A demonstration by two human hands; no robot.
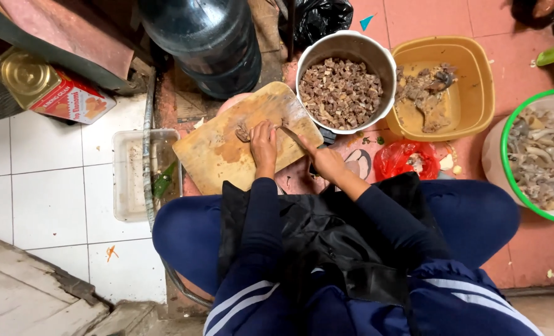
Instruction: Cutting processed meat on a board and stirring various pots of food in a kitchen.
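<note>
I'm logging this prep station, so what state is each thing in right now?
Left hand: pressing a meat piece onto the cutting board.
Right hand: gripping a knife, blade at the meat.
Metal pot: nearly full of diced meat.
Yellow basin: holds uncut pieces in brownish liquid.
Green-rimmed bowl: filled with pale pieces.
Clear tub: almost empty.

Small brown piece of raw meat [244, 132], lumpy and irregular, lying flat near the middle of the worn, stained wooden cutting board [227, 149], just beside its far edge. Knife with a narrow grey blade [293, 135], tilted, its tip over the board's right part, pointing toward the meat, its handle hidden from view.
</note>
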